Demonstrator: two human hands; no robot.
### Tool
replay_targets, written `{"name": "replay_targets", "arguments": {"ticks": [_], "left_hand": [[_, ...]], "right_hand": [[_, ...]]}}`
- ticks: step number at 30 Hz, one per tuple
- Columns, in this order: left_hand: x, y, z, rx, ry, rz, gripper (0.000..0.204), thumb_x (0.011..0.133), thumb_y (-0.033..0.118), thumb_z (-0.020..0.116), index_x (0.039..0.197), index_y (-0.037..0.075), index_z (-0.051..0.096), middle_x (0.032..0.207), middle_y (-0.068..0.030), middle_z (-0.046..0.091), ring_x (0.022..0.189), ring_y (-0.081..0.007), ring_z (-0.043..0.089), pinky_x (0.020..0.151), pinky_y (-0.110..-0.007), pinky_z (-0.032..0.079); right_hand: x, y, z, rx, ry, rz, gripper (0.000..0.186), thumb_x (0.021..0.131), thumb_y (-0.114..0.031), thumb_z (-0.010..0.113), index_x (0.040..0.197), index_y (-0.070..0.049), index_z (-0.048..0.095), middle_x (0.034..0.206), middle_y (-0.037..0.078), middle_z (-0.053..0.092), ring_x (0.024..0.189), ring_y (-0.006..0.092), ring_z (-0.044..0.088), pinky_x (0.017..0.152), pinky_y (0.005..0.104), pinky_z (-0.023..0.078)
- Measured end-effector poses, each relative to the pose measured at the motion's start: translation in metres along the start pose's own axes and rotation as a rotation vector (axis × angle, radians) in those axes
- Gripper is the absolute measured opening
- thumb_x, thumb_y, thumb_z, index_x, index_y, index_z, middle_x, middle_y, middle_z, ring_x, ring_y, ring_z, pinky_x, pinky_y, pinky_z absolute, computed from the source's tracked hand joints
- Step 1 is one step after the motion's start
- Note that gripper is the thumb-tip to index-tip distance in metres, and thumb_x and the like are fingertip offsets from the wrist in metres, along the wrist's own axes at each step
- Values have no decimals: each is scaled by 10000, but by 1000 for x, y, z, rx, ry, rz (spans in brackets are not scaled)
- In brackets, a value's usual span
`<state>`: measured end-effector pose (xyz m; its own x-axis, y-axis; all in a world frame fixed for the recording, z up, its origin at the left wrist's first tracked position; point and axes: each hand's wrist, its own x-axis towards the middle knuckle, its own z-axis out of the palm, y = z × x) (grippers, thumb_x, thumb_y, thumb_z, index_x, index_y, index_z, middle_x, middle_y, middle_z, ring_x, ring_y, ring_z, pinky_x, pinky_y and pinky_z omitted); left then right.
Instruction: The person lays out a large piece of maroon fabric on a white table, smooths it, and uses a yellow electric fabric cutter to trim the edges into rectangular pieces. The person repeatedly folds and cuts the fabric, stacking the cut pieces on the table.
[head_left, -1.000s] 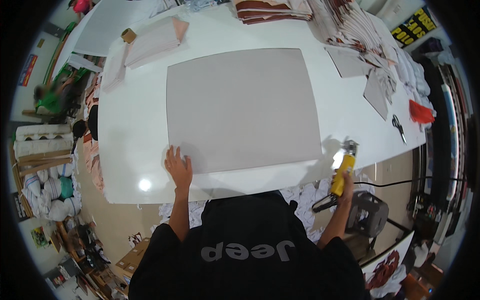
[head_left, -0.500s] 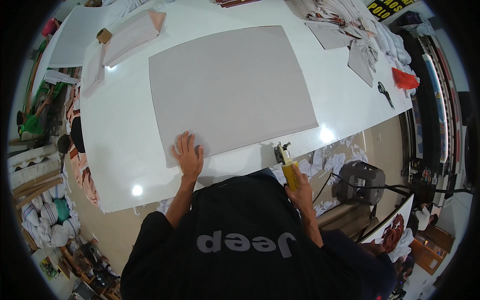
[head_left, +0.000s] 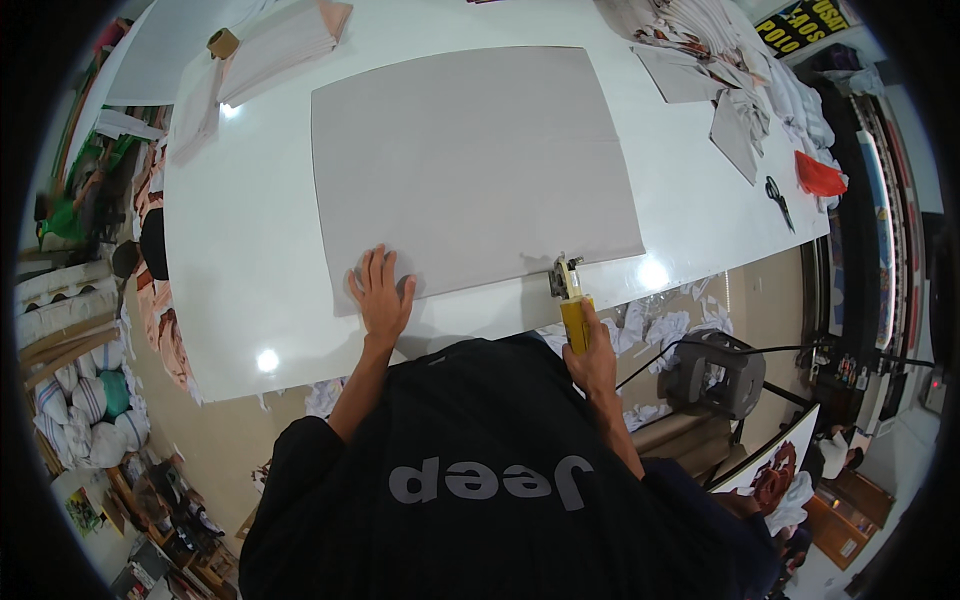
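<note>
A large piece of grey fabric (head_left: pixel 470 170), which looks like a flat stack, lies on the white table (head_left: pixel 240 280) before me. My left hand (head_left: pixel 381 297) rests flat with spread fingers on its near left corner. In my right hand (head_left: pixel 594 358) is a yellow electric fabric cutter (head_left: pixel 575 318), gripped round its body. The cutter's metal head is at the fabric's near edge, right of the middle; whether the blade touches the cloth is too small to tell.
Black scissors (head_left: pixel 778 204) and a red cloth (head_left: pixel 820 174) lie at the table's right end. Grey offcuts (head_left: pixel 735 135) are heaped at the far right, folded pale fabric (head_left: pixel 280 55) and a tape roll (head_left: pixel 222 43) at the far left. A dark cable (head_left: pixel 770 349) runs off to the right.
My right hand has brought the cutter forward, from short of the fabric's near edge up to it. The left hand stays flat on the same corner. The whole view has shifted slightly.
</note>
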<state>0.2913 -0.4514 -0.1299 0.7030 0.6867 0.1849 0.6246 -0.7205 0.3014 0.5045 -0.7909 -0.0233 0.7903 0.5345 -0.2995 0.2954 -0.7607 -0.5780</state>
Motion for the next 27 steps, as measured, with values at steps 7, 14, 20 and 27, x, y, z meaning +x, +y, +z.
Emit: {"name": "replay_targets", "arguments": {"ticks": [7,14,20,27], "left_hand": [[3,3,-1,-11,-23,-22,661,1006,463,706,1508,56,569,1673,-125,442,1590,-365,336,1267,-704,161],[4,2,-1,-15,-40,-48,730,971,521,727,1516,60,573,1677,-128,444,1594,-366,332,1268,-703,160],[6,2,-3,-27,-42,-59,739,963,525,731,1510,50,586,1672,-135,456,1592,-371,338,1266,-704,166],[-4,6,-10,-50,-65,-76,736,953,519,743,1481,25,603,1667,-147,463,1584,-380,350,1263,-707,177]], "right_hand": [[20,-5,1,15,20,-49,914,876,-90,743,1695,-254,372,1274,264,628,1186,499,643,1013,547,546],[58,-29,-1,19,-21,-15,917,887,-88,731,1708,-231,349,1233,259,624,1163,486,642,1007,542,539],[101,-41,3,14,-4,-64,939,878,-90,728,1717,-236,335,1210,259,628,1133,467,653,993,543,541],[140,-67,3,49,-39,-44,1019,827,-37,711,1732,-245,291,1392,303,617,1268,493,627,1101,532,518]]}}
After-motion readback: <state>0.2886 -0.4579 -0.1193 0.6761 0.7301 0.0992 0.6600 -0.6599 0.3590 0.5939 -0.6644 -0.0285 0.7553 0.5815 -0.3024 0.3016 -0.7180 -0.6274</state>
